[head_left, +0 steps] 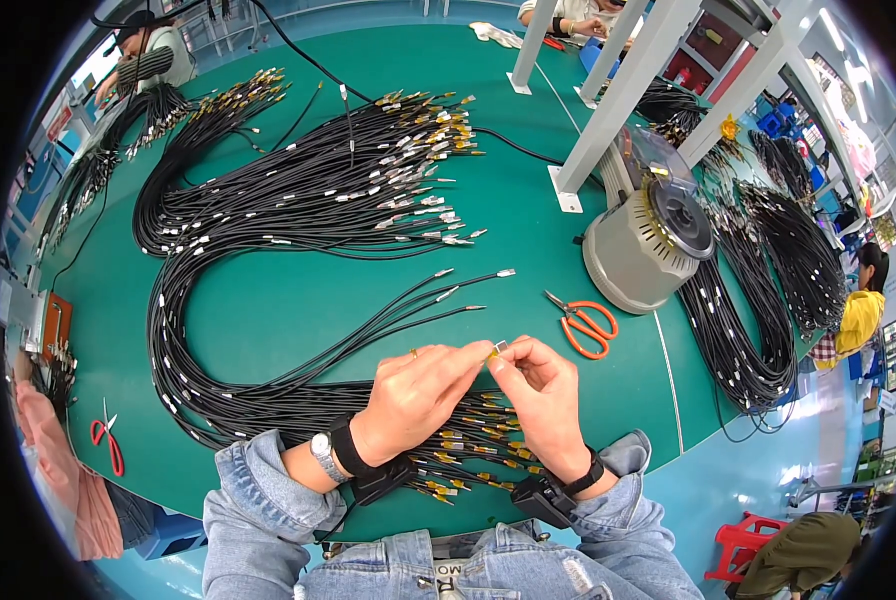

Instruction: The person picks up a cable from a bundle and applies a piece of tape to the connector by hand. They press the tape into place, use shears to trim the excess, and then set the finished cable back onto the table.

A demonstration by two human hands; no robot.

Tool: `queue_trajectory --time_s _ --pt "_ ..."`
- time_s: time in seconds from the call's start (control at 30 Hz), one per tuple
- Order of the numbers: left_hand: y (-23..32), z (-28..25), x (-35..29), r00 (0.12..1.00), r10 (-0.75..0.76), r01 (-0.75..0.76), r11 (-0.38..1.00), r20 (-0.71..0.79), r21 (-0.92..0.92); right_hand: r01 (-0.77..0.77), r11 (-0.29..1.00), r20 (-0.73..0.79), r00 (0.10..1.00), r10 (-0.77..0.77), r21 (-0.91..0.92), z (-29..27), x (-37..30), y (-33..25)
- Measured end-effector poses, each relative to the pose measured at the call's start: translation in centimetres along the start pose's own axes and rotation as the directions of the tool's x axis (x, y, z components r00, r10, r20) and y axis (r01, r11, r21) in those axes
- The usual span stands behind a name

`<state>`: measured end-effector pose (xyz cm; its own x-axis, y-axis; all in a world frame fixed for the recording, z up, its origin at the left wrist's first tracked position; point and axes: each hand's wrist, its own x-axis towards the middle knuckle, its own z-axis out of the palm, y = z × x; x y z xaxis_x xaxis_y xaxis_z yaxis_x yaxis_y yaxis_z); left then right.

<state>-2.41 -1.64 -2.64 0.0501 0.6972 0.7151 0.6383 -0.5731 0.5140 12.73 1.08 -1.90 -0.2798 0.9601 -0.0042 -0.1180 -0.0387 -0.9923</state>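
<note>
Over the green table, my left hand and my right hand meet, thumbs and fingers pinched together. Between their fingertips is a small silver-and-yellow cable end; the fingers hide most of it. Under and around my hands lies a thick bundle of black cables, many with yellow-wrapped, silver-tipped ends near my body. It curves round on the left and joins a larger spread of black cables farther back. A few loose cable ends stick out beyond my hands. Orange-handled scissors rest to the right.
A round beige tape dispenser stands behind the scissors, beside white metal posts. More looped cables hang at the right edge. Red-handled scissors lie at the far left. Other people sit around the table, and a red stool stands lower right.
</note>
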Motion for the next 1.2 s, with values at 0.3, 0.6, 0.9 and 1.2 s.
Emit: queue_trajectory --time_s 0.3,0.6,0.9,1.2 --pt "-0.4 -0.3 -0.2 0.985 0.135 -0.147 0.982 0.110 0.117 -0.029 0.998 0.041 0.999 0.031 -0.051 -0.5 0.2 -0.5" --pt "0.1 0.2 -0.2 0.999 0.018 -0.021 0.994 0.029 0.110 -0.004 0.999 0.063 0.998 0.007 -0.042 -0.3 0.0 -1.0" --pt "0.9 -0.6 0.5 0.899 -0.368 0.426 0.861 0.238 -0.278 -0.003 1.000 0.100 0.995 0.006 -0.027 -0.6 0.0 -0.4" --pt "0.5 -1.0 0.7 0.824 -0.463 0.565 0.726 0.327 -0.393 -0.021 1.000 0.105 0.994 0.023 -0.024 -0.6 0.2 -0.5"
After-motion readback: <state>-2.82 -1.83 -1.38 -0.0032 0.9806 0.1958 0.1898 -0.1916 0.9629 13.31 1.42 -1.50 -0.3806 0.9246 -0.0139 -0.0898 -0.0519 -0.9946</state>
